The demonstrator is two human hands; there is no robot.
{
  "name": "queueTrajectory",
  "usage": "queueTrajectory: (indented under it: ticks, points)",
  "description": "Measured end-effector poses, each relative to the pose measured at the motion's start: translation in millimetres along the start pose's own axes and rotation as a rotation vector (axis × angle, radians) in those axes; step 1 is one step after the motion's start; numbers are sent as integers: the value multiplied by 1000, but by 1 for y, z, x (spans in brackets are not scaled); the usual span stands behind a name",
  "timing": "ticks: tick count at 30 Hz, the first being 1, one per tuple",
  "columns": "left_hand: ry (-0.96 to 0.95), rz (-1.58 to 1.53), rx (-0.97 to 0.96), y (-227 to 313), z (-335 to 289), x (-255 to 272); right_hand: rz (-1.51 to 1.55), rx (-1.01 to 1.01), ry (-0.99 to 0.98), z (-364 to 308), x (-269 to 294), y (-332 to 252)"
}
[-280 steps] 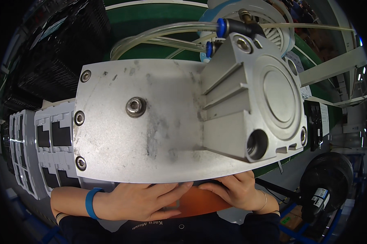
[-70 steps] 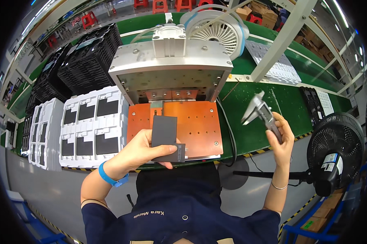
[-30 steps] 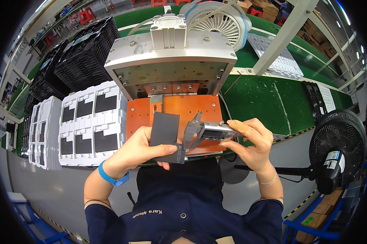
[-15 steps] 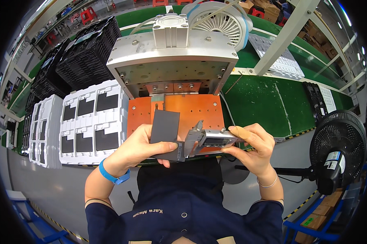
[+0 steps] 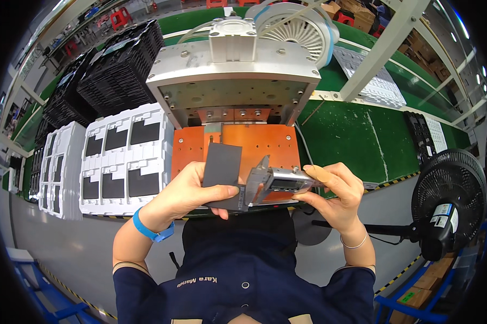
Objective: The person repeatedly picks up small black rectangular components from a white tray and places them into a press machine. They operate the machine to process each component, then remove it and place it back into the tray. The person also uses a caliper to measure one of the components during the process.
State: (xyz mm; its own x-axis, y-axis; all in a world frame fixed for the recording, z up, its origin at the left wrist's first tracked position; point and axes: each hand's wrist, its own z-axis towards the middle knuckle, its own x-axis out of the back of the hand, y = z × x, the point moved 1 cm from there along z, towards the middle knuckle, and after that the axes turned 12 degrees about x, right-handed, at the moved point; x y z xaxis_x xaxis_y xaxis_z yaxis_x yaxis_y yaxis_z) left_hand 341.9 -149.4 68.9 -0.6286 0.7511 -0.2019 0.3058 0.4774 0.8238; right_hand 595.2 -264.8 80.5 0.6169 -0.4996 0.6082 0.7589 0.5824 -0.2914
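Note:
My left hand (image 5: 186, 191) pinches a flat dark-grey L-shaped piece (image 5: 222, 166) between thumb and fingers, its long part pointing away from me. A small printed strip runs along its lower right edge. My right hand (image 5: 338, 189) grips a digital caliper (image 5: 284, 182) by its body and beam, thumb below and fingers above. The caliper's metal jaws point left at the lower right edge of the piece; whether they pinch it I cannot tell. Both hands are over the near edge of an orange plate (image 5: 254, 146) under a metal press (image 5: 235, 67).
White trays (image 5: 125, 163) with similar dark pieces stand at left, with black tray stacks (image 5: 119, 70) behind. A black fan (image 5: 445, 200) is at right, a white fan (image 5: 297, 32) behind the press. A green bench top (image 5: 346, 140) extends right; a slanted post (image 5: 381, 48) rises from it.
The whole view has shifted slightly, moving the press and trays a little to the right. My hands keep the same holds on the piece and the caliper, with hardly any movement.

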Motion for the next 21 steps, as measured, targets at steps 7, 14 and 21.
queueTrajectory:
  ticks: [7,14,21]
  points:
    - [-31,6,29,0,-30,15,-63,-49,115,-16,5,-4]
    - [1036,300,-265,-15,-147,170,13,-394,286,-76,46,84]
    - [2139,1230,313,-52,-194,379,-269,-690,40,-139,45,223]
